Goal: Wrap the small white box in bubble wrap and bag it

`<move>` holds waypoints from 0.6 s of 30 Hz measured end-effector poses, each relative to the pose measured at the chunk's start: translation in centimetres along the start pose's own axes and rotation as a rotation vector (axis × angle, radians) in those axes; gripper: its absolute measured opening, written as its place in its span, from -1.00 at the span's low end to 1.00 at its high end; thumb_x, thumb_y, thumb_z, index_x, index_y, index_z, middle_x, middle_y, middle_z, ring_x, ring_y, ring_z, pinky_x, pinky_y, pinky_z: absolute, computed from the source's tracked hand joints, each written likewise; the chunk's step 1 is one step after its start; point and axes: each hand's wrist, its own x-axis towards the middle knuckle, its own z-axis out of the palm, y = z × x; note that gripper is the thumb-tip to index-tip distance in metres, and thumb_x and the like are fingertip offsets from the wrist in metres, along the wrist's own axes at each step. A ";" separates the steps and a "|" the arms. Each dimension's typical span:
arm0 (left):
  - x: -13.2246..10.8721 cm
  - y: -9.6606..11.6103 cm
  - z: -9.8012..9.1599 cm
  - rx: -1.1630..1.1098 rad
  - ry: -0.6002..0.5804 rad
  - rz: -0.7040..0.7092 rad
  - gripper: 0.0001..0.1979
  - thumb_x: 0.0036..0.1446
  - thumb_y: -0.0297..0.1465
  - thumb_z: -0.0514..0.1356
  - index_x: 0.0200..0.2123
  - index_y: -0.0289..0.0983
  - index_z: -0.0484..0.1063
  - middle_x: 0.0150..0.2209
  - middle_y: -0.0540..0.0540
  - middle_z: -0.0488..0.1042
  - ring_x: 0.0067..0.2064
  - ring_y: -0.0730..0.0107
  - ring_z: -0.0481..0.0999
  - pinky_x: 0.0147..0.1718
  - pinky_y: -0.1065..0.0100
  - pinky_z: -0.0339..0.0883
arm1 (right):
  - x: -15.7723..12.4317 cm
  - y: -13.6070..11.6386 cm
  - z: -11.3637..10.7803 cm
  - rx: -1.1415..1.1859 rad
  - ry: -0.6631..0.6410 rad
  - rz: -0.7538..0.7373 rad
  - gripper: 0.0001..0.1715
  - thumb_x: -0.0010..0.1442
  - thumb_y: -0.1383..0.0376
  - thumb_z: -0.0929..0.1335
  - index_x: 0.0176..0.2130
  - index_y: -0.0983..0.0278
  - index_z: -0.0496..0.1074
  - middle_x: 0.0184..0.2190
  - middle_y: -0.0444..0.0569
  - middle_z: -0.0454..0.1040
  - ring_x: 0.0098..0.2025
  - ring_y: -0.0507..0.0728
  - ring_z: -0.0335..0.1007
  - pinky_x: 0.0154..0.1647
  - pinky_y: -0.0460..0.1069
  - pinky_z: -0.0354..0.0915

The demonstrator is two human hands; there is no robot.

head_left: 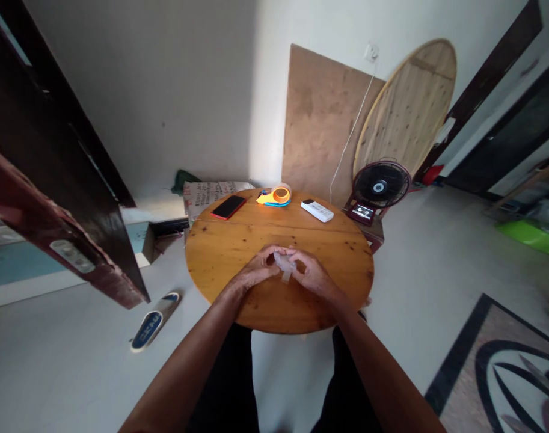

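Two bare hands, yours, meet near the middle of a round wooden table [220,258]. Between them is a small whitish bundle [283,261], seemingly of thin plastic, with a pale strip [285,276] hanging toward you. Your left hand [260,264] curls in, fingers and thumb narrowed on the bundle's left side; your right hand [313,275] pinches its right side. The handling looks midway: the bundle is in your grip, not set down, and the strip's end hangs loose, apparently left to deal with. Whether anything is wrapped inside, you cannot tell from this view. Beyond your hands, untouched along the far edge, lie a red-edged phone [229,207], an orange tape dispenser [267,197] and a white handheld device [318,211].
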 end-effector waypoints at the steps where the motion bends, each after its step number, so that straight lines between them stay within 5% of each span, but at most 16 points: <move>1: 0.0 -0.1 0.0 0.023 -0.002 -0.011 -0.55 -0.14 -0.55 0.20 -0.09 -0.25 0.39 -0.01 -0.09 0.45 -0.01 0.28 0.44 0.02 0.26 0.30 | -0.1 0.2 0.2 -0.036 0.013 -0.012 -0.84 0.09 0.34 0.34 -0.25 0.16 0.40 0.04 0.03 0.47 0.16 0.21 0.30 0.16 0.17 0.18; 6: 0.3 -1.6 0.7 0.164 0.085 0.046 -0.47 -0.20 -0.63 0.17 -0.06 -0.26 0.38 0.07 -0.15 0.35 0.07 0.25 0.38 0.06 0.24 0.27 | -0.7 0.9 0.9 -0.133 0.042 -0.061 -0.78 0.12 0.38 0.30 -0.19 0.16 0.38 0.08 0.05 0.43 0.22 0.17 0.22 0.18 0.14 0.16; 10: 0.5 -2.6 1.3 0.267 0.139 0.171 -0.55 -0.19 -0.65 0.14 -0.15 -0.26 0.39 -0.05 -0.13 0.40 0.05 0.28 0.38 0.03 0.29 0.28 | -0.8 1.2 1.3 -0.104 0.081 -0.062 -0.79 0.14 0.39 0.27 -0.20 0.16 0.38 0.06 0.05 0.44 0.22 0.13 0.22 0.18 0.11 0.17; 18: 0.4 -2.1 1.8 0.117 0.183 0.149 -0.65 -0.13 -0.51 0.21 -0.17 -0.29 0.39 -0.17 -0.10 0.42 -0.16 0.37 0.45 -0.19 0.39 0.35 | -0.2 0.3 1.4 0.105 0.156 0.113 -0.87 0.09 0.33 0.30 -0.28 0.19 0.40 -0.02 0.00 0.48 0.05 0.15 0.37 0.05 0.07 0.25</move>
